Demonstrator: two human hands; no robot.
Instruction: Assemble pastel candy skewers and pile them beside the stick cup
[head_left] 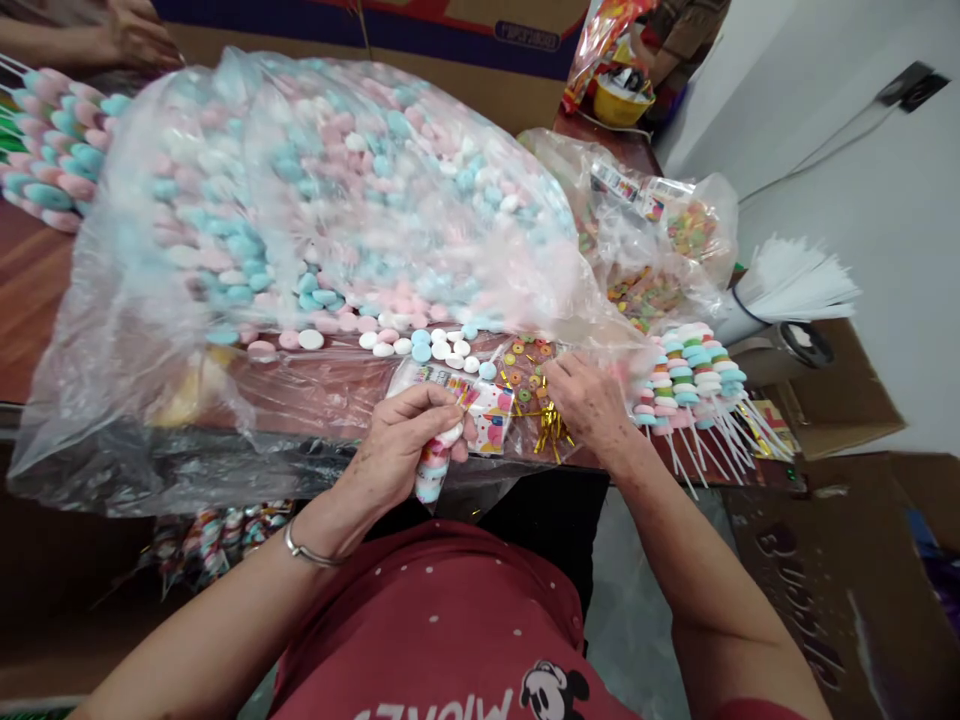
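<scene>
My left hand (409,440) is closed around the gathered neck of a clear printed bag with a stack of marshmallows (431,472) inside, tilted down above the table's front edge. My right hand (589,405) rests by a pile of gold twist ties (553,430), its fingers curled over them; whatever is between the fingertips is hidden. Beneath the ties lies a clear bag of ring-shaped gummies (525,362). Flat printed wrappers (491,415) are on the table just behind my left hand.
A huge clear bag of pink, blue and white marshmallows (360,200) covers most of the table. Marshmallow skewers (686,380) lie at right, near a container of white sticks (795,285). Bags of gummies (645,290) stand behind. Another person's hand (142,38) is at top left.
</scene>
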